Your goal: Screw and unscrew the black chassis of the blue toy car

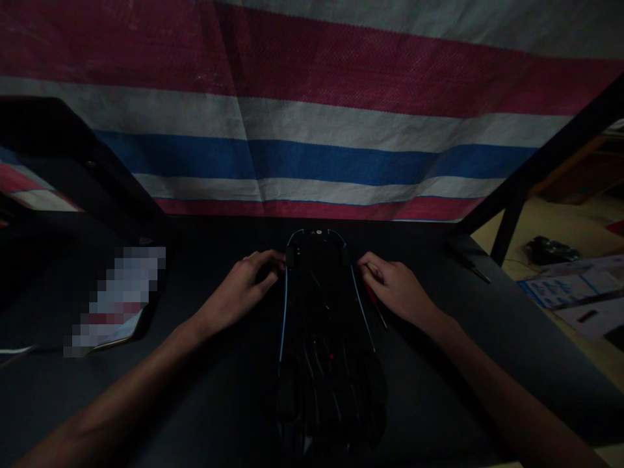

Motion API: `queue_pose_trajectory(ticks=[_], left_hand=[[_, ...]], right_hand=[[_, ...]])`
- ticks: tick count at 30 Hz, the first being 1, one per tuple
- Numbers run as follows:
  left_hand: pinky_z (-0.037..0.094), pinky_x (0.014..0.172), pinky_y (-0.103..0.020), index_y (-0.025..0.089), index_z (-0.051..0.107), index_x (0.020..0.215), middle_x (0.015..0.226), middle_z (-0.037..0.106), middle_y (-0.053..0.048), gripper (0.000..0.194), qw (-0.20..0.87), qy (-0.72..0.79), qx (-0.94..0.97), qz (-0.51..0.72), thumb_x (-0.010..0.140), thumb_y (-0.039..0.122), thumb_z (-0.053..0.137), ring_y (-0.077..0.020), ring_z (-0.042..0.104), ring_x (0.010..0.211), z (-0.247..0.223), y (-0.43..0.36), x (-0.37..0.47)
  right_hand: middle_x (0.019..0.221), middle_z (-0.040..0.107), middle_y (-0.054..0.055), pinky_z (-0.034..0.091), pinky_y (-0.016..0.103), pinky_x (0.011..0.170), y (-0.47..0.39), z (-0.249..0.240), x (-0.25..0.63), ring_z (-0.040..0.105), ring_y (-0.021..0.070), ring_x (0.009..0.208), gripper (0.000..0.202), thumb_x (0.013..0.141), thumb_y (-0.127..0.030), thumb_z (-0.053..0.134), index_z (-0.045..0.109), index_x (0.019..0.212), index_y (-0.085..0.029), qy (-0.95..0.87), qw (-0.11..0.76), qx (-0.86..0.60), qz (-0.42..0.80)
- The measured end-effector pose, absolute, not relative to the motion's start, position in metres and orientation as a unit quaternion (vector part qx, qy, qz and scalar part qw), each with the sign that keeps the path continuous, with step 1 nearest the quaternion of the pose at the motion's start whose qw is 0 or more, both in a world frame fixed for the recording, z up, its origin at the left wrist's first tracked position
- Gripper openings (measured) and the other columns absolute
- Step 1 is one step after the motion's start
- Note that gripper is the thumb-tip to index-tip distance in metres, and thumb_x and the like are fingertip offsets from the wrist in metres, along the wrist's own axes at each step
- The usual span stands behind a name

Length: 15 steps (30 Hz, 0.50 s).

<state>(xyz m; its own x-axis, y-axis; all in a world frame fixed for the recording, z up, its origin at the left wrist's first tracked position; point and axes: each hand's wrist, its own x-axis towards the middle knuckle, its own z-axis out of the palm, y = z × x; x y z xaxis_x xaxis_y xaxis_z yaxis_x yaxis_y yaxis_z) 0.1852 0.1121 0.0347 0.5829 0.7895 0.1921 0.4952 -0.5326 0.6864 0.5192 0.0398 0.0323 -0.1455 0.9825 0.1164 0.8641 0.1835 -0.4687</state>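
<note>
A dark toy car [324,312] with thin blue edge lines lies underside up on the black table [209,396], its wheels at the corners. My left hand [246,283] is at the car's far left wheel, fingers bent and fingertips touching or very near its side; a gap shows between thumb and fingers. On the right, my right hand [392,283] has its fingers curled beside the far right wheel. A screwdriver [377,305] with a red handle and thin metal shaft runs out from under that hand, pointing toward me; the curled fingers are closed around its handle end.
A blurred paper packet [119,299] lies on the left. Another dark tool [470,263] is near the table's right edge. Black frame bars [541,162] stand at both sides, with a striped sheet [316,156] behind. Papers [580,286] and a dark object lie beyond the right edge.
</note>
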Motion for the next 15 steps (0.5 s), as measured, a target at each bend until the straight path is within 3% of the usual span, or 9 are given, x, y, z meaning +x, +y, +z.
queue_pose_trajectory(ticks=[15], left_hand=[[0.057,0.096,-0.044,0.023,0.071,0.123,0.115,0.078,-0.007,0.028,0.291,0.392,0.839,0.241,0.102,0.024,0.052,-0.0277,0.075,0.104,0.0411,0.1084,0.1879]], right_hand=[[0.075,0.062,-0.003,0.035,0.031,0.067,0.0397,0.0341,0.5197,0.061,0.0169,0.067,0.017,0.107,-0.031,0.046,0.062,0.109,-0.025,-0.744,0.194,-0.62,0.153]])
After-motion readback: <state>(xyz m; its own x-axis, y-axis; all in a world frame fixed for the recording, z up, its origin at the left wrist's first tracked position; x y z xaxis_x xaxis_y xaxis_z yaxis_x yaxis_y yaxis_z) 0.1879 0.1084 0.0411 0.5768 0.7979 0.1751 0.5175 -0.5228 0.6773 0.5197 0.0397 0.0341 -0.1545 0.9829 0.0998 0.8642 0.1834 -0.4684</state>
